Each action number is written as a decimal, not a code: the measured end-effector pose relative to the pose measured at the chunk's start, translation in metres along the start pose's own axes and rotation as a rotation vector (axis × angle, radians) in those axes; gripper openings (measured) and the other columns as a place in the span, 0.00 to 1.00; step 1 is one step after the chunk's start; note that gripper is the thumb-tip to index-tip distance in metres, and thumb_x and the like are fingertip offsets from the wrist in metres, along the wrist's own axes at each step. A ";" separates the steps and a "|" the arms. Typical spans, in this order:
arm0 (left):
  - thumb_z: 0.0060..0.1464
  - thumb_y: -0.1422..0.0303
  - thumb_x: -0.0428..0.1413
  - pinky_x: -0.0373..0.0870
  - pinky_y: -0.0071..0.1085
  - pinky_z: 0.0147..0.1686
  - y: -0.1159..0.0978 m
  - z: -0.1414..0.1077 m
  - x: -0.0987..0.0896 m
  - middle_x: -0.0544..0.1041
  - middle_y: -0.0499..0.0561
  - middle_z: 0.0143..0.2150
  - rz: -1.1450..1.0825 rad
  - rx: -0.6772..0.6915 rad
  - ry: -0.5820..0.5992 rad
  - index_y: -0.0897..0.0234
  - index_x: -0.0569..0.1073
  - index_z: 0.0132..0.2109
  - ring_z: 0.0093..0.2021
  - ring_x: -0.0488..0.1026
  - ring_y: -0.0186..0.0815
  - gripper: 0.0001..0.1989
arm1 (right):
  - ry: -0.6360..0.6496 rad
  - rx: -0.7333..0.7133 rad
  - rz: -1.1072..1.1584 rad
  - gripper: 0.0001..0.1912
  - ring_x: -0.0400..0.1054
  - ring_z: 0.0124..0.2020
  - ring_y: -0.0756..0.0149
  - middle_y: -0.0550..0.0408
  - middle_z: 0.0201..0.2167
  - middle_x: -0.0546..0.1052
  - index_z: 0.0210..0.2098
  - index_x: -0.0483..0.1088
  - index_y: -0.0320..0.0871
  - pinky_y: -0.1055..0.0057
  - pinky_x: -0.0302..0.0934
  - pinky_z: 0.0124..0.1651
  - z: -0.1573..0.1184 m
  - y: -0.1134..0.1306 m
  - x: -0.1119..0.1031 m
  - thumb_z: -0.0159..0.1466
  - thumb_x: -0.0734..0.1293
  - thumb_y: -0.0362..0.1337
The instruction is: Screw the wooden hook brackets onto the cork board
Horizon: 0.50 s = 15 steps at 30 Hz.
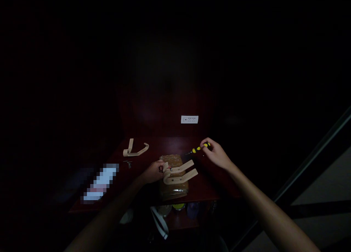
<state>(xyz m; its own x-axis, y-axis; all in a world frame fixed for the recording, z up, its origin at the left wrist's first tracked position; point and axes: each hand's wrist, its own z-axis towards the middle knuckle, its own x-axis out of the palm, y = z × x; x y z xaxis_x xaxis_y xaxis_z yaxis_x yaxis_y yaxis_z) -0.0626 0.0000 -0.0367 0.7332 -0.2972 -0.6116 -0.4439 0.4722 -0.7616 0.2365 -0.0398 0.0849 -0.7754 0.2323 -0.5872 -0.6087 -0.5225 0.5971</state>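
The person's right hand (215, 155) has its fingers closed on a yellow and black screwdriver (199, 148). The screwdriver is held in the air, and its thin tip points to the left, apart from the wood. The left hand (153, 171) is clamped on the pale wooden hooks (179, 179) at their bent left end. These hooks have two arms side by side, which reach to the right, with small dark holes in them; if they are joined, I cannot tell. They lie over a brown package (171, 159) with shiny clear wrapping, at the near middle of the dark red table (203, 190).

Farther to the left, another wooden hook (135, 154) lies on the table, and just nearer are some small metal pieces (128, 162). At the near left there is a blurred white item (101, 182). On the far wall is a white socket panel (189, 119). Below the table top, a white strap (159, 222) hangs near a shelf (183, 222).
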 end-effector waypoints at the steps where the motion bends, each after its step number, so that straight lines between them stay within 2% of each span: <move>1: 0.44 0.62 0.61 0.60 0.22 0.27 -0.001 0.000 0.000 0.68 0.48 0.32 -0.001 0.000 0.002 0.67 0.77 0.37 0.30 0.63 0.29 0.14 | 0.081 -0.051 -0.006 0.07 0.64 0.29 0.69 0.57 0.30 0.73 0.35 0.67 0.43 0.73 0.57 0.34 0.004 0.014 0.005 0.61 0.60 0.38; 3: 0.44 0.62 0.61 0.60 0.22 0.28 -0.001 0.001 -0.001 0.69 0.47 0.31 -0.019 -0.001 -0.002 0.67 0.76 0.34 0.29 0.63 0.29 0.13 | 0.245 -0.139 -0.029 0.08 0.63 0.26 0.71 0.58 0.27 0.72 0.37 0.67 0.43 0.75 0.55 0.30 0.010 0.036 0.018 0.62 0.60 0.39; 6: 0.44 0.62 0.61 0.60 0.22 0.27 -0.003 0.001 0.000 0.68 0.46 0.28 -0.049 0.011 -0.005 0.68 0.75 0.31 0.28 0.62 0.28 0.12 | 0.383 -0.220 -0.075 0.07 0.63 0.25 0.72 0.58 0.27 0.72 0.38 0.66 0.42 0.75 0.54 0.30 0.016 0.050 0.040 0.62 0.60 0.37; 10: 0.45 0.62 0.60 0.58 0.21 0.25 -0.006 0.001 0.001 0.65 0.45 0.26 -0.079 0.034 0.008 0.68 0.72 0.29 0.26 0.60 0.27 0.11 | 0.444 -0.257 -0.157 0.06 0.64 0.26 0.71 0.56 0.28 0.73 0.37 0.66 0.42 0.75 0.54 0.31 0.021 0.048 0.059 0.62 0.60 0.36; 15: 0.45 0.63 0.60 0.58 0.21 0.24 -0.006 0.002 0.003 0.64 0.45 0.27 -0.076 0.031 -0.007 0.68 0.73 0.31 0.27 0.60 0.27 0.11 | 0.469 -0.277 -0.226 0.06 0.65 0.29 0.69 0.54 0.30 0.74 0.38 0.66 0.42 0.74 0.54 0.34 0.022 0.046 0.063 0.61 0.61 0.35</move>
<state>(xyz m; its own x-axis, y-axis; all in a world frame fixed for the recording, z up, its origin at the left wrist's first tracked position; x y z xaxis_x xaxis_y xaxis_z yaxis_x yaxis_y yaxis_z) -0.0568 -0.0021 -0.0336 0.7679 -0.3277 -0.5503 -0.3702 0.4740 -0.7989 0.1565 -0.0309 0.0875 -0.4354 0.0082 -0.9002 -0.6346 -0.7120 0.3005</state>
